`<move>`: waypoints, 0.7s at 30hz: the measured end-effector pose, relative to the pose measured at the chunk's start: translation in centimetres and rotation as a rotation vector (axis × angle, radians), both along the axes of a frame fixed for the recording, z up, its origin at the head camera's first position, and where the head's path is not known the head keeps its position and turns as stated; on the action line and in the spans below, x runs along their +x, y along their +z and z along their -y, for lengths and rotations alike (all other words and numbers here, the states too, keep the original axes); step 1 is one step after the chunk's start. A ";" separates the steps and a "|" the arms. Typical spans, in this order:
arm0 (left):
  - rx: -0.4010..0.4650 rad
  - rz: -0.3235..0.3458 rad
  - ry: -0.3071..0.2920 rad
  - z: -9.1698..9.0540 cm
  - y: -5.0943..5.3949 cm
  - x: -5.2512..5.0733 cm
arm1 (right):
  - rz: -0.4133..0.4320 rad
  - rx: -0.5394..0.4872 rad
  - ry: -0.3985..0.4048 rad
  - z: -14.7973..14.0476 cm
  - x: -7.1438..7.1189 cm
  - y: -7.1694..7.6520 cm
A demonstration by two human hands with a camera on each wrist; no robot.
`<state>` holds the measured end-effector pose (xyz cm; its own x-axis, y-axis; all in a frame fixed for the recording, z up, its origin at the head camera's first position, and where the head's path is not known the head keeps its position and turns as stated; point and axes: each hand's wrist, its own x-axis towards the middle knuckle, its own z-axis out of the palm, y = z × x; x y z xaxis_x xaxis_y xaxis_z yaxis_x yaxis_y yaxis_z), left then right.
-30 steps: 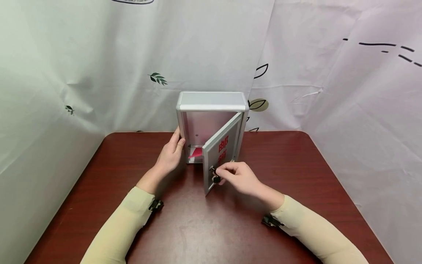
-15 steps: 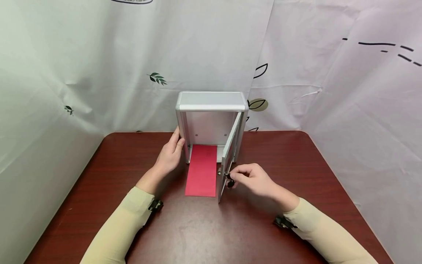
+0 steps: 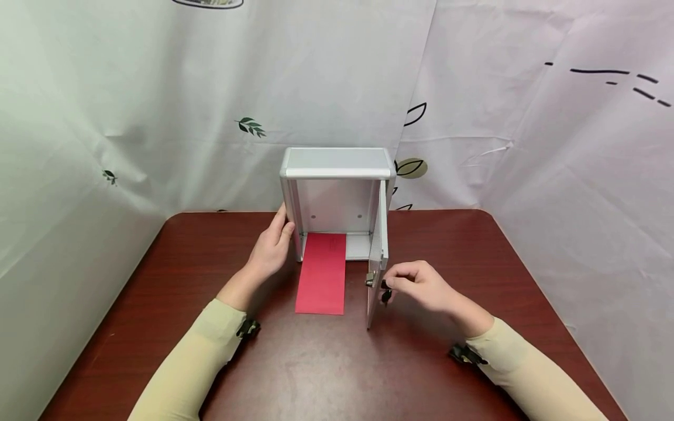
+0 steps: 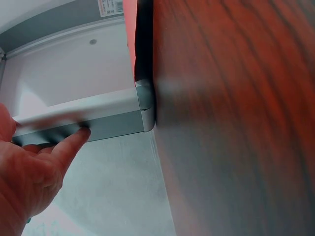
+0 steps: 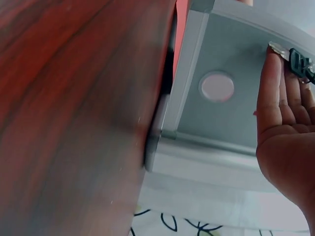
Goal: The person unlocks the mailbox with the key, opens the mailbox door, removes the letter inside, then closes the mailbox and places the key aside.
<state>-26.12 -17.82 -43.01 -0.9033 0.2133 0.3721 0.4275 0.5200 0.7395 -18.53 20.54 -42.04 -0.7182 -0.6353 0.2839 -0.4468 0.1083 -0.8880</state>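
Observation:
A silver-grey metal mailbox (image 3: 339, 164) stands upright on the table, its door (image 3: 383, 228) swung out toward the person on the right side. My left hand (image 3: 271, 245) rests against the mailbox's left side; in the left wrist view a fingertip touches that side wall. My right hand (image 3: 421, 286) pinches a black-headed key (image 3: 386, 284) at the door's lock, and another black key (image 3: 387, 297) hangs below it. Inside the door's edge the metal lock cam (image 3: 370, 279) shows. A red envelope (image 3: 322, 278) lies half inside the mailbox and half out in front.
The dark red-brown wooden table (image 3: 316, 368) carries the mailbox near its back edge. White printed cloth (image 3: 337, 76) hangs behind and on both sides. A round hole (image 5: 217, 86) shows in the door in the right wrist view.
The right hand has moved right, swinging the door wider by the key. The red envelope, at first mostly hidden by the door, now shows fully. The left hand has stayed in place.

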 end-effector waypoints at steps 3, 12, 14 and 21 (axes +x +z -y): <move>0.000 -0.001 -0.005 0.0 0.0 0.0 | -0.020 -0.009 0.017 -0.6 -0.3 -0.2; 0.006 -0.014 -0.008 0.0 -0.1 0.1 | -0.099 -0.019 0.040 -2.1 -0.9 0.0; 0.006 -0.018 -0.006 0.0 0.0 0.1 | -0.114 -0.019 0.043 -2.3 -1.0 0.0; 0.009 -0.017 -0.002 0.0 0.0 0.1 | -0.150 -0.042 0.074 -2.7 -1.3 0.1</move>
